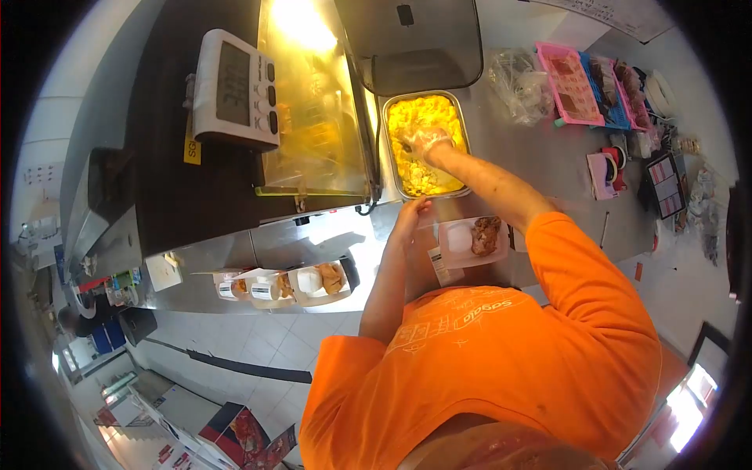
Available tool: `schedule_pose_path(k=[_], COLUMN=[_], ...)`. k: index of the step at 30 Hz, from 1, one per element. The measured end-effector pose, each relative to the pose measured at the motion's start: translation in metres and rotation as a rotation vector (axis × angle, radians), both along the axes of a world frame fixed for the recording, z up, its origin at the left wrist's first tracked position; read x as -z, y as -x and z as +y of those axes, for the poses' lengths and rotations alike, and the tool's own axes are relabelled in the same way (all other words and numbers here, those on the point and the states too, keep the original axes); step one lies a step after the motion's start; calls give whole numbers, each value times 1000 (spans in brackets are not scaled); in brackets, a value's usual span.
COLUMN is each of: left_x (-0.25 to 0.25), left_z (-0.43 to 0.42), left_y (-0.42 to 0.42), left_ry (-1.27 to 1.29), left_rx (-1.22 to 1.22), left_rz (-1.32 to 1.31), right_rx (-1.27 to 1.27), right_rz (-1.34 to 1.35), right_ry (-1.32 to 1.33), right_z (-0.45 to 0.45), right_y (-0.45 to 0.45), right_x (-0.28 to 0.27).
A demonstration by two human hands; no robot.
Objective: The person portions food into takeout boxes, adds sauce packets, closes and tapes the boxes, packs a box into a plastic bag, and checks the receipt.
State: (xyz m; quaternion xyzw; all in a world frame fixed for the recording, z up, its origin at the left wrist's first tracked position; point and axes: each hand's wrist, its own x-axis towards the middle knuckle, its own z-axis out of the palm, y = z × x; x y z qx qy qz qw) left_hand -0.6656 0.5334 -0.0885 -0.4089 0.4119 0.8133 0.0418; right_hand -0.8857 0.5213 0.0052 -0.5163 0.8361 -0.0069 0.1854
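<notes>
A metal pan [468, 129] full of yellow, crumbly food like scrambled egg [423, 182] stands on the counter ahead of me. My right hand [431, 142], in a clear plastic glove, reaches into this food with its fingers curled down; the fingertips are partly hidden. At the pan's near edge, my bare left hand [409, 218] has its fingers against the rim, gripping it. Close to my chest sits an open box [450, 258] with a white mound of rice [459, 238] and a brown piece of fried chicken [486, 236].
Left along the counter stand several open boxes [317, 296] with rice and chicken. A lit display warmer [313, 149] with a white timer [235, 90] rises left of the pan. Behind it is a dark lid [423, 47]. Pink and blue baskets [572, 86] and plastic bags [521, 84] lie right.
</notes>
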Motion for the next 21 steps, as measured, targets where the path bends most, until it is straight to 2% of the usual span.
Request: schedule_pose_path(k=[3, 6, 7, 8, 10, 11, 14, 17, 18, 19, 21], left_x=[-6, -15, -18, -20, -24, -27, -36, -26, -21, -12, -23], left_z=[1, 1, 0, -1, -3, -2, 0, 1, 3, 1, 9], left_y=[3, 1, -1, -3, -10, -14, -28, -42, -48, -52, -55], left_ry=[-15, 0, 12, 41, 96, 108, 122, 135, 185, 106, 124], left_rx=[-27, -27, -16, 5, 48, 28, 17, 22, 12, 32, 14], left_rz=[-7, -12, -13, 2, 33, 43, 32, 38, 56, 18, 25], right_rx=[-7, 190, 118, 188, 325, 209, 184, 406, 382, 346, 343], right_rz=[90, -85, -61, -133, -273, -457, -571, -1318, -1215, -1106, -850], right_ry=[-94, -59, -159, -117, -37, -75, 225, 485, 423, 365, 290], right_z=[8, 22, 24, 30, 45, 53, 89, 160, 188, 212, 247], right_y=[-8, -1, 9, 11, 16, 22, 16, -6, -20, -30, -56], right_x=[30, 49, 48, 48, 26, 11, -20, -51, -64, -81, -90])
